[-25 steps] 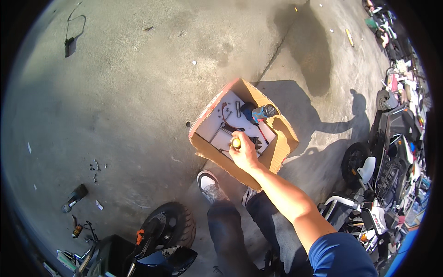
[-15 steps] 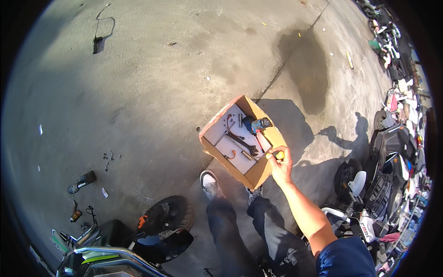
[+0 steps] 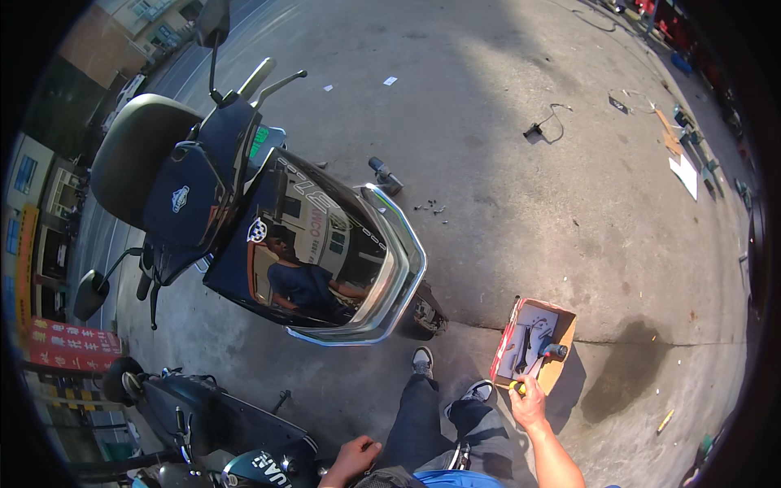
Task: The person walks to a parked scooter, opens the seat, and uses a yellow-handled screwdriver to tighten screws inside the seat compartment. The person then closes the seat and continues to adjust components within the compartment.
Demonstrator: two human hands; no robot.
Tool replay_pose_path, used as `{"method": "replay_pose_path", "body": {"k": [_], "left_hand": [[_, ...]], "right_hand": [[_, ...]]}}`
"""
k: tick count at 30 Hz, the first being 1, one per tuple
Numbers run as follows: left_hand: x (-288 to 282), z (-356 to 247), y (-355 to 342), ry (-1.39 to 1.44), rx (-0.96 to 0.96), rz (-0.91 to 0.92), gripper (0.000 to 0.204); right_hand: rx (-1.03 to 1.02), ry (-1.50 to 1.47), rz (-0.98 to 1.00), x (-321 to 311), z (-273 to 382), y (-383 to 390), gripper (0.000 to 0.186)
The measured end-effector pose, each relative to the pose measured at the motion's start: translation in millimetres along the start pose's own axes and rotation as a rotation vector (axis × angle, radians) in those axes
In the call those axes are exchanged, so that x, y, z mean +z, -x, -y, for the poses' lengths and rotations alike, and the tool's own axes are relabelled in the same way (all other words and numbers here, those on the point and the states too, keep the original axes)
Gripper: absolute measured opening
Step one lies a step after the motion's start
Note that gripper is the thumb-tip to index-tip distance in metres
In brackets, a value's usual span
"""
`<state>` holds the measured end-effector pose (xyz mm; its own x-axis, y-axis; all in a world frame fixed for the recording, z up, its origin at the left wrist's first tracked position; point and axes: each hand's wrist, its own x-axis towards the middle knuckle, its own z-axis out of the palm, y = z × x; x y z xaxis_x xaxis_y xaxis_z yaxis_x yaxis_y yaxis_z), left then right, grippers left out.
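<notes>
My right hand (image 3: 530, 407) is closed around a small yellow-and-black hand tool (image 3: 517, 388) at the near rim of an open cardboard box (image 3: 567, 332). The tool's far end cannot be made out. Inside the box lie a dark power tool (image 3: 554, 351), a long black tool (image 3: 524, 350) and several small parts. My left hand (image 3: 355, 457) hangs low in front of my body, fingers loosely curled, with nothing visible in it. Ahead on the left stands a dark scooter (image 3: 187, 191) with a glossy front panel and chrome trim.
A second scooter (image 3: 220, 419) stands at my near left. On the concrete lie another power tool (image 3: 386, 176), several scattered small parts (image 3: 431, 206) and a black object with a cord (image 3: 533, 131). A damp patch (image 3: 626, 370) darkens the floor right of the box.
My view has swung left and taken in the scooters. The box now appears lower right. My left hand has come into view; my right still holds the yellow-and-black tool at the box.
</notes>
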<state>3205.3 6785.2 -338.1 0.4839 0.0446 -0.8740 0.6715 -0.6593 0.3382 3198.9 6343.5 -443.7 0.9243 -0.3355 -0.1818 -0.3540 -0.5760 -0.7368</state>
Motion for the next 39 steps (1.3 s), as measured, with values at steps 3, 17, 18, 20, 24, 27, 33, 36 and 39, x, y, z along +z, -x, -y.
{"method": "replay_pose_path", "body": {"k": [3,17,18,20,24,27,33,36,39], "left_hand": [[-31,13,23,0.009,0.159,-0.134,0.044],[-332,160,-48,0.474,0.187,-0.315,0.042],[-348,169,-49,0.479,0.216,-0.352,0.042],[-380,184,-53,0.506,0.251,-0.396,0.044],[-445,202,-70,0.526,0.304,-0.454,0.043],[-499,196,-88,0.624,0.427,-0.502,0.036],[-636,80,-89,0.540,0.967,-0.186,0.086],[-690,10,-89,0.188,1.152,-0.148,0.091],[-708,-35,-88,-0.224,1.150,0.186,0.062]], "right_hand": [[-0.159,0.014,0.122,14,81,5,0.029],[-0.784,0.196,0.540,244,497,27,0.024],[-0.801,0.250,0.514,249,511,23,0.024],[-0.869,0.314,0.424,255,531,14,0.028],[-0.794,0.528,0.409,263,541,-8,0.034],[-0.715,0.627,0.439,278,539,-21,0.036],[-0.549,0.750,0.483,354,539,-53,0.041],[-0.560,0.609,0.434,402,547,-68,0.041],[-0.517,0.447,0.391,440,560,-67,0.034]]}}
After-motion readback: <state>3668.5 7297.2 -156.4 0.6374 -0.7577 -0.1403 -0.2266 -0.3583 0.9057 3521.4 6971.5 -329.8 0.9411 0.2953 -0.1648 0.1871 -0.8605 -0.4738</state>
